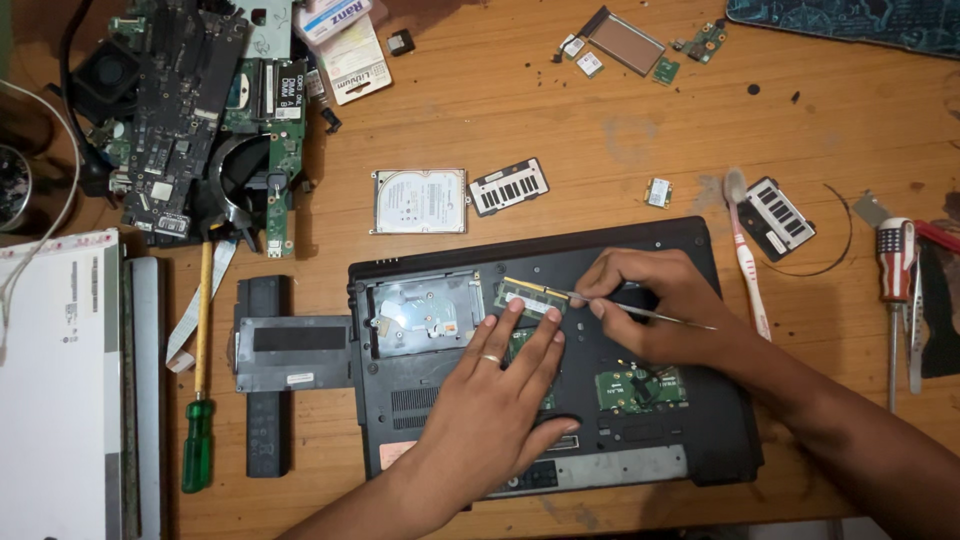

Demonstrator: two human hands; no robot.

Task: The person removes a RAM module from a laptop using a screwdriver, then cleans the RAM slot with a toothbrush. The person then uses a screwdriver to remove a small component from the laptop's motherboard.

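A black laptop base (680, 440) lies upside down on the wooden table with its bottom covers off. In its open bay sits a green memory module (528, 297). My left hand (495, 400) lies flat over the bay, fingertips touching the module's lower edge. My right hand (650, 300) pinches a thin metal tool (690, 322) whose tip (560, 293) meets the module's right end. To the left of the module is the empty drive bay (425, 312).
A hard drive (420, 201) and a small vented cover (509, 186) lie above the laptop. A toothbrush (745, 255), another cover (778, 217) and screwdrivers (893, 290) are at right. A green-handled screwdriver (199, 400), battery (268, 390), screen panel (60, 390) and circuit boards (190, 110) are at left.
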